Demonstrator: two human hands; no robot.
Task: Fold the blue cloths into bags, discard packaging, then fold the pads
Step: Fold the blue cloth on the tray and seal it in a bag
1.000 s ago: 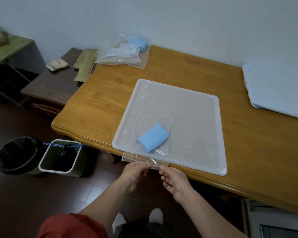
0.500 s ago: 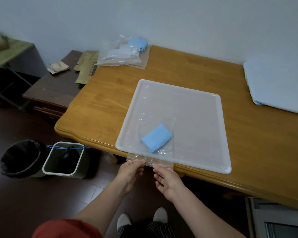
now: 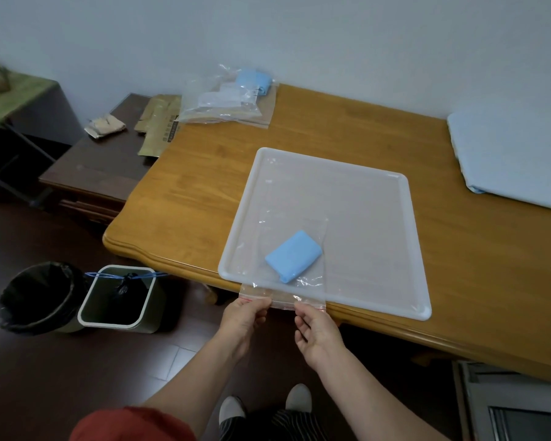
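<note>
A folded blue cloth (image 3: pixel 293 256) lies inside a clear zip bag (image 3: pixel 309 281) on the white tray (image 3: pixel 379 186). The bag's red-lined zip end hangs over the tray's near rim. My left hand (image 3: pixel 242 319) pinches the left part of that zip strip. My right hand (image 3: pixel 315 329) pinches it further right. A stack of pale blue pads (image 3: pixel 516 154) rests at the table's far right. More clear bags with a blue cloth (image 3: pixel 229 97) lie at the far left corner.
The wooden table (image 3: pixel 204 192) ends just in front of me. A black-lined round bin (image 3: pixel 35 297) and a grey square bin (image 3: pixel 118 297) stand on the floor to the left. A dark side table (image 3: pixel 99 173) holds cardboard scraps.
Both hands stay on the bag's zip end. My right hand has slid a little to the right along the strip. The cloth and tray have not shifted.
</note>
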